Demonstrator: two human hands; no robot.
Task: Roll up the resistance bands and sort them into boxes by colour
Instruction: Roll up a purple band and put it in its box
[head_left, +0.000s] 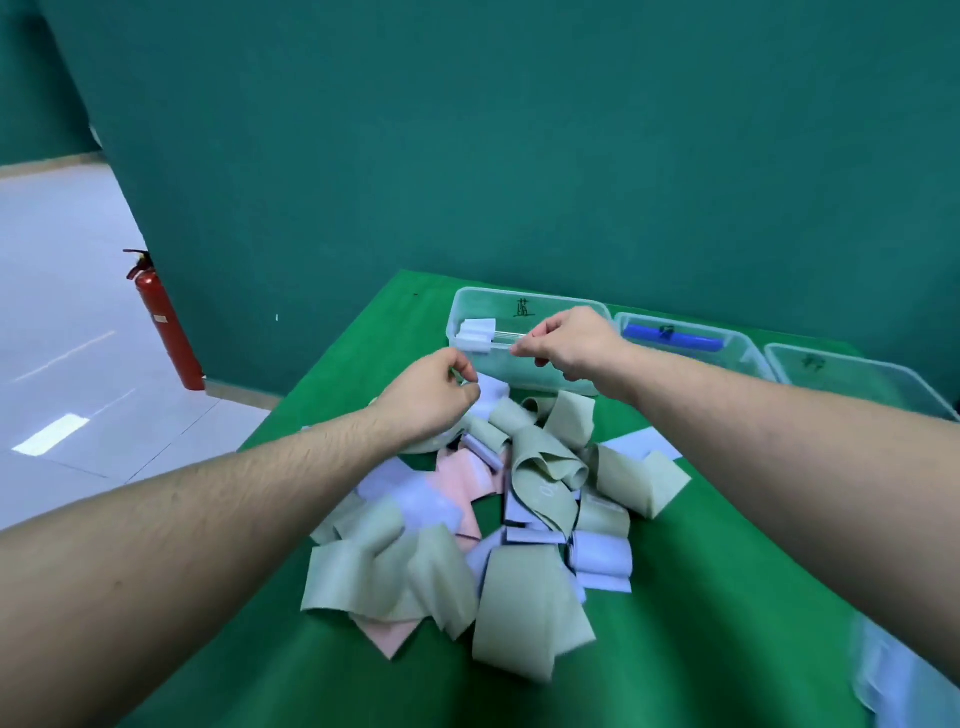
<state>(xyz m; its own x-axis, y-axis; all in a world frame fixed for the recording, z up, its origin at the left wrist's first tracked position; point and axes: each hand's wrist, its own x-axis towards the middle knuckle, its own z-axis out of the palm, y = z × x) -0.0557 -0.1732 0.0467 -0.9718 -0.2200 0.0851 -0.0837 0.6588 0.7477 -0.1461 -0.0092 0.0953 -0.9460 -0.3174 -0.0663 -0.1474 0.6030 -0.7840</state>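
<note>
Green-covered table (675, 597) against teal wall; red fire extinguisher (166, 322) on floor at left. Both arms outstretched. Left hand (434, 397) and right hand (569, 343) each with fingers curled, pinching something thin, item unclear. Heap of loose bands (498, 514), green, lilac, pink, just below hands. Clear boxes (524, 332) beyond.

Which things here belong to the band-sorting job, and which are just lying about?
Job: pile of loose sage-green, pink and pale lilac flat bands; three clear plastic boxes; left hand; right hand.
Lying about: red fire extinguisher.
</note>
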